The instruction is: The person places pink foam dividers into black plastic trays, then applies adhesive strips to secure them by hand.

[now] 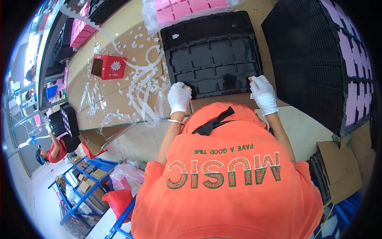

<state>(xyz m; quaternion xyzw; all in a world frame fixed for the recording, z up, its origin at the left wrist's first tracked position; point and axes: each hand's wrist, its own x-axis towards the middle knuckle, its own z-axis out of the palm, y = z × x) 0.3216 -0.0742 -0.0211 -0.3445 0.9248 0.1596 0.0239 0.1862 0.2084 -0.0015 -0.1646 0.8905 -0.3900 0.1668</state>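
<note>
A black plastic tray with moulded compartments lies on the cardboard-covered table before me. My left hand, in a white glove, is closed on its near left corner. At the near right corner my right hand, also gloved in white, pinches the rim. A small white scrap lies in the far left of the tray; I see nothing else in its compartments. Beyond the far edge sits a pink compartmented block in clear plastic wrap.
To the right rises a tall stack of black trays with lilac inserts. Left of my tray are a tangle of white plastic strips, scattered scraps and a red box. A person in red carries black trays at far left. A blue rack stands behind.
</note>
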